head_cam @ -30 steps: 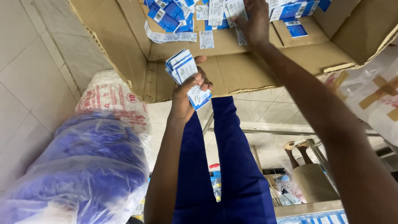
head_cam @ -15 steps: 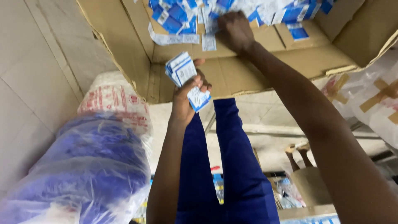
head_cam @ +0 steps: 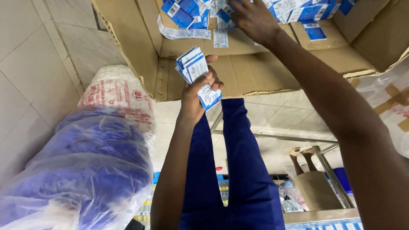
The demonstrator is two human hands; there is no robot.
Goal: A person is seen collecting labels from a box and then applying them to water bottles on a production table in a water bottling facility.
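Left hand (head_cam: 197,98) clamped on a stack of blue-and-white labels (head_cam: 197,73), thumb across the face, fingers wrapped behind. Stack fanned slightly, held upright just off the near edge of the cardboard box (head_cam: 255,72), over the folded-out near flap.

Right hand (head_cam: 254,18) reaching deep into the box, fingers spread and pressed down on the loose labels (head_cam: 298,10) heaped along the far edge of the box floor. Whether anything is pinched under the fingers: cannot tell, palm side hidden.

Loose pile scattered, mixed blue faces and white backs, spanning from the far-left corner to the far-right corner of the box floor. A few white strips (head_cam: 183,33) lying apart from the heap, toward the left wall. One blue label (head_cam: 316,32) alone near the right side.

Left of the box: clear plastic bag (head_cam: 89,170) stuffed with blue material, white sack with red print (head_cam: 117,93) touching its top end. Blue trousers (head_cam: 226,170) between the arms. Tiled floor (head_cam: 38,55) at the left. Taped plastic wrap (head_cam: 390,102) at the right edge.
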